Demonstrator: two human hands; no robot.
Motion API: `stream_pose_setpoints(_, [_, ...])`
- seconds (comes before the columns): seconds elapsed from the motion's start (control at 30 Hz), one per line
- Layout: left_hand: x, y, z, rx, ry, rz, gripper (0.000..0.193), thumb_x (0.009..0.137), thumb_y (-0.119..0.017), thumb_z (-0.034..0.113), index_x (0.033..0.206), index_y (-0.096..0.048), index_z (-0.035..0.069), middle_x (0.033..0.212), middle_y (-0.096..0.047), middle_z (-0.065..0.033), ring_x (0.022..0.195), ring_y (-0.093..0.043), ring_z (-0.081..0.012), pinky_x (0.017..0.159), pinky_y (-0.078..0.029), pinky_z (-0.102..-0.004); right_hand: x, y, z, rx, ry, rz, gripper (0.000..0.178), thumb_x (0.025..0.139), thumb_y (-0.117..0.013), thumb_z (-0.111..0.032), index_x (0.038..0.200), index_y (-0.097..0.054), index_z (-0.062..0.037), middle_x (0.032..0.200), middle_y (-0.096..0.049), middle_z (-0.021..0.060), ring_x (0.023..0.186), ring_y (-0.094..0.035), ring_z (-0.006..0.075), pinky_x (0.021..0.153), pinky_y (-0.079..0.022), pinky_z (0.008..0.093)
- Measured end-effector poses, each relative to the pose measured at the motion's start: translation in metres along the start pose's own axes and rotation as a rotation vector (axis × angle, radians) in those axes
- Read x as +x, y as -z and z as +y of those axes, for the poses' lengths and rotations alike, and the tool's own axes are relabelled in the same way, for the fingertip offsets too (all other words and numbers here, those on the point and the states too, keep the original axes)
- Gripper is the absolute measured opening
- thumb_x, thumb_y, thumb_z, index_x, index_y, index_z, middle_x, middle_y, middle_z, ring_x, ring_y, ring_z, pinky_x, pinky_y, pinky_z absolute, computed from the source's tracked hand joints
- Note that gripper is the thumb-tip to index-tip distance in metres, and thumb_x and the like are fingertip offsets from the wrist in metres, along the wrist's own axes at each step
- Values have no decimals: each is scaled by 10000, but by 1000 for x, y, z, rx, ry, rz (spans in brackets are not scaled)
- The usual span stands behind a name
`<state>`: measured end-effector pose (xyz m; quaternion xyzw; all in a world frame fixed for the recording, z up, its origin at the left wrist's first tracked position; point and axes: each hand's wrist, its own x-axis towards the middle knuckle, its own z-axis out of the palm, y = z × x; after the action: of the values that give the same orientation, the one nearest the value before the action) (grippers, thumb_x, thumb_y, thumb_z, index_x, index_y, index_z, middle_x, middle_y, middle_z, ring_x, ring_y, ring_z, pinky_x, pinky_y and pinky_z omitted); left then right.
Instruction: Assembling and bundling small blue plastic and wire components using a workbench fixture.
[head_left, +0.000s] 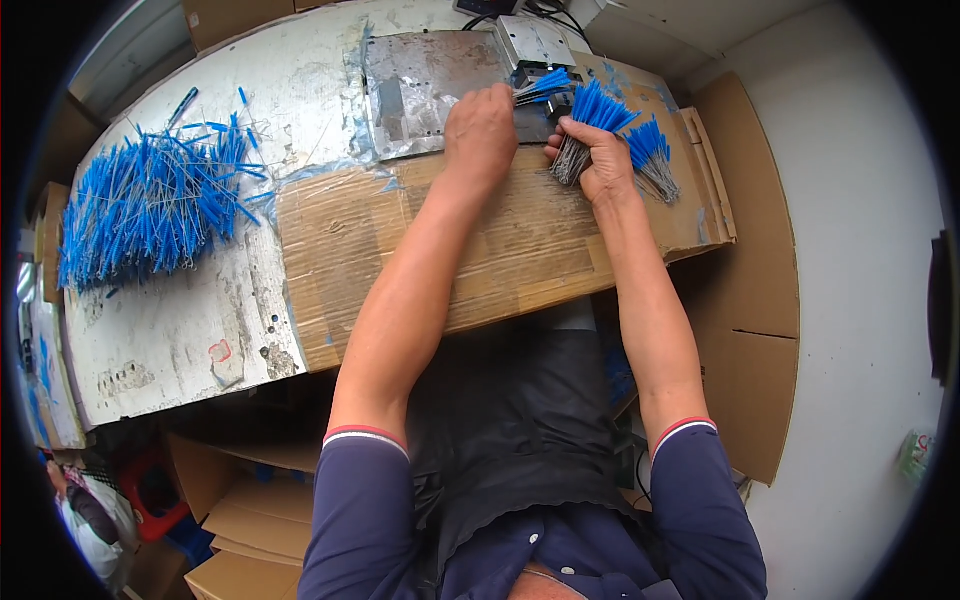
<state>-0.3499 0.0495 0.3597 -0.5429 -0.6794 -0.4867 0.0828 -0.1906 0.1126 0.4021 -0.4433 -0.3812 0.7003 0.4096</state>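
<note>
My left hand [482,128] is closed round the wire ends of a small bundle of blue-ended wire pieces [548,87]. Their blue ends point right, in front of a small metal fixture [535,45]. To its right, my right hand [605,165] grips a thicker bundle of the same pieces [598,108], blue ends up and grey wires down. Just beyond that hand, another bundle [652,160] lies on the cardboard. Fingertips of the left hand are partly hidden.
A big tangled heap of blue-ended wire pieces [155,205] covers the left of the worn white table [190,350]. A metal plate [425,85] is set at the back. Taped cardboard [370,240] covers the front edge. Tall cardboard [750,270] stands at the right beside a wall.
</note>
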Motion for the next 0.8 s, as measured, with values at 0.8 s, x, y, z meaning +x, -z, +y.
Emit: stream_pose_setpoints(0.8, [1, 2, -1, 65, 128, 39, 95, 960, -578, 127, 937, -583, 35, 854, -678, -160, 833, -662, -360, 713, -508, -476, -4, 6, -9, -268, 13, -49, 162, 773, -806, -9, 886, -693, 20, 757, -681, 88, 613, -655, 173, 528, -562, 299])
